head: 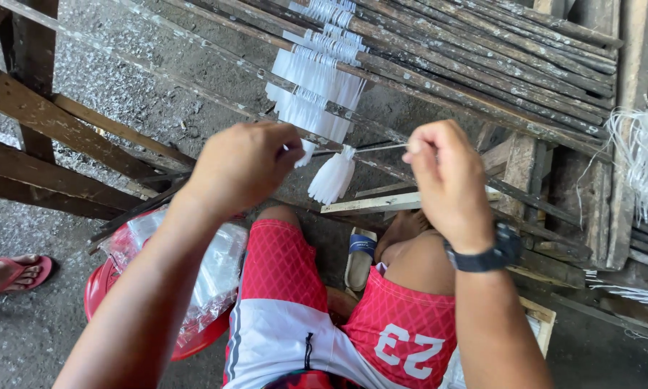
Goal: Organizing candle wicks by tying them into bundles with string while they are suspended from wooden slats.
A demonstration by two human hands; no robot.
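My left hand [241, 164] and my right hand [446, 176] each pinch one end of a thin stick [367, 149] held level in front of me. From the stick hang two small bundles of white strips [331, 176], one by my left fingers and one at its middle. Just beyond, a slanted rack of dark wooden sticks [468, 79] carries rows of similar white strips [317, 79]. A dark watch [486, 256] sits on my right wrist. My knees in red and white shorts are below my hands.
A red basin [104, 288] holding a clear plastic bag [209, 274] sits by my left leg. Wooden frame beams [43, 115] stand at the left. Another person's foot in a red sandal [14, 272] is at the far left. A loose sandal [358, 258] lies on the ground. White fibres [645, 158] hang at right.
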